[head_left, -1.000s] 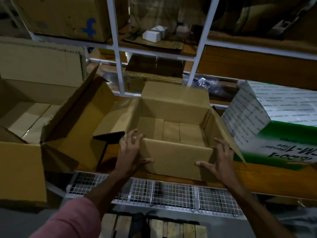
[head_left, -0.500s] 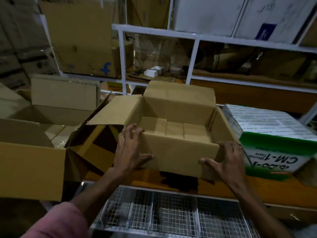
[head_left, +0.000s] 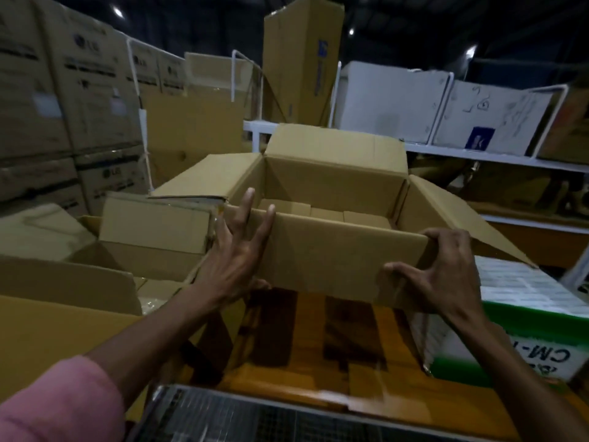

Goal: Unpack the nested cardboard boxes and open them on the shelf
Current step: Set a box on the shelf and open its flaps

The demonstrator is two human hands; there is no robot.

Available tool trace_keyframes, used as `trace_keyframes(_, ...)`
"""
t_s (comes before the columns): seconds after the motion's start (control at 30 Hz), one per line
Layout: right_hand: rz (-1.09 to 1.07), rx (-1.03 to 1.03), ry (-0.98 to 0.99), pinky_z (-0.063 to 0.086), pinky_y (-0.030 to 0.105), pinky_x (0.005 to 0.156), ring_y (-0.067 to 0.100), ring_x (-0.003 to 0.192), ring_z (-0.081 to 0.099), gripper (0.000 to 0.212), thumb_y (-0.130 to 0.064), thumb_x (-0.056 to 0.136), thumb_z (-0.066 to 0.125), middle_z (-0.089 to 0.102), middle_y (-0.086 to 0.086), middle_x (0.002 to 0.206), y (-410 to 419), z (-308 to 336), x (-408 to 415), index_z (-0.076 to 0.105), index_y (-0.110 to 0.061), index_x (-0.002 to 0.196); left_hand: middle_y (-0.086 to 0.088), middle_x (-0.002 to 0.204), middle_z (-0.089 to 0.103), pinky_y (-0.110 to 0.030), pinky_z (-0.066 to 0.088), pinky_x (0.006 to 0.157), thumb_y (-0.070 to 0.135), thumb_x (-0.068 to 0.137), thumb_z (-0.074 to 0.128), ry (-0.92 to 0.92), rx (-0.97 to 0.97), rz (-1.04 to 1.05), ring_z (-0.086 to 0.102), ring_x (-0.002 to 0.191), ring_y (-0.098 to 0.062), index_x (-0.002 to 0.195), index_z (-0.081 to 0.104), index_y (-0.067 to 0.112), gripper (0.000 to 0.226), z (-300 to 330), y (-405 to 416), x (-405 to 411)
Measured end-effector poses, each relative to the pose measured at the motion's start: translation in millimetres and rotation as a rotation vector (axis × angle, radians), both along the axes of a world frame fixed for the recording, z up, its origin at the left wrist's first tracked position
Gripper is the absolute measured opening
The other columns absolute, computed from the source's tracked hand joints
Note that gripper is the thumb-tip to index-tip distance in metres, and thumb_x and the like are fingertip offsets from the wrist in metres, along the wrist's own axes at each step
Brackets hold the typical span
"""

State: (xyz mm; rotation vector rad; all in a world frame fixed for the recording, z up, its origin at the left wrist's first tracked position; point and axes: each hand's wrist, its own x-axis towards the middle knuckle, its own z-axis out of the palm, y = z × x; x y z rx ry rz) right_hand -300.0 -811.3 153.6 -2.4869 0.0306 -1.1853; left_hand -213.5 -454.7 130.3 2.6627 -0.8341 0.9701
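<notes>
A small brown cardboard box [head_left: 325, 250] hangs in the air above the wooden shelf board [head_left: 306, 339], all its top flaps folded outward. Its inside shows only the folded bottom flaps. My left hand [head_left: 236, 256] presses flat against the near left corner, fingers spread and straight. My right hand [head_left: 446, 269] grips the near right corner, fingers curled over the rim and thumb on the front face. A mid-sized open box [head_left: 153, 231] sits just left of it, inside a large open box [head_left: 63, 330].
A white and green carton marked CM-1 [head_left: 526, 314] stands on the board at the right. Wire mesh [head_left: 255, 419] lies below the near edge. Stacked cartons [head_left: 79, 106] fill the left background. White shelf rails [head_left: 478, 156] carry more boxes behind.
Both hands have raised the small box off the wooden board toward me. The camera has tilted up, so the upper shelves and far stacks now show.
</notes>
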Motion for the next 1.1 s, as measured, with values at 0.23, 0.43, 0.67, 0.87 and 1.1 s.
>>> trace_keyframes(0.23, 0.048, -0.005, -0.051, 0.050, 0.040, 0.077, 0.028, 0.106, 0.050, 0.083, -0.054, 0.059, 0.089, 0.044, 0.012, 0.123, 104.5, 29.8, 38.3, 0.052, -0.015, 0.123, -0.017, 0.164, -0.029, -0.083, 0.020, 0.107, 0.059, 0.043, 0.095, -0.097, 0.136, 0.119, 0.000, 0.142, -0.068, 0.160, -0.016, 0.025, 0.165, 32.3, 112.2, 19.2)
trace_keyframes(0.43, 0.101, 0.008, -0.067, 0.051, 0.040, 0.076, 0.023, 0.103, 0.048, 0.084, -0.060, 0.060, 0.086, 0.045, 0.010, 0.121, 241.1, 35.0, 72.2, 0.050, -0.016, 0.122, -0.019, 0.166, -0.014, -0.081, 0.023, 0.107, 0.055, 0.046, 0.096, -0.099, 0.175, 0.242, 0.010, 0.139, -0.068, 0.161, -0.014, 0.026, 0.162, 53.2, 249.2, 30.4)
trace_keyframes(0.67, 0.160, 0.036, -0.026, 0.055, 0.044, 0.077, 0.026, 0.105, 0.050, 0.082, -0.064, 0.062, 0.083, 0.043, 0.007, 0.120, 382.1, 40.2, 110.6, 0.051, -0.019, 0.122, -0.020, 0.166, -0.006, -0.082, 0.031, 0.101, 0.063, 0.041, 0.095, 0.009, 0.189, 0.349, 0.008, 0.138, -0.067, 0.162, -0.010, 0.027, 0.164, 60.1, 385.9, 44.9)
trace_keyframes(0.87, 0.184, 0.040, 0.055, 0.053, 0.041, 0.075, 0.025, 0.105, 0.051, 0.081, -0.067, 0.062, 0.082, 0.044, 0.004, 0.120, 449.3, 26.8, 148.0, 0.051, -0.023, 0.122, -0.025, 0.164, 0.000, -0.081, 0.020, 0.109, 0.083, 0.041, 0.081, 0.050, 0.216, 0.362, 0.013, 0.140, -0.064, 0.163, -0.007, 0.023, 0.161, 50.9, 452.4, 67.6)
trace_keyframes(1.1, 0.192, 0.081, 0.140, 0.052, 0.044, 0.081, 0.026, 0.108, 0.049, 0.084, -0.064, 0.063, 0.084, 0.043, 0.004, 0.124, 478.3, 6.4, 194.0, 0.050, -0.022, 0.127, -0.017, 0.165, -0.009, -0.081, 0.026, 0.106, 0.086, 0.045, 0.074, 0.177, 0.208, 0.358, 0.005, 0.141, -0.063, 0.161, -0.013, 0.033, 0.154, 35.0, 478.3, 115.7)
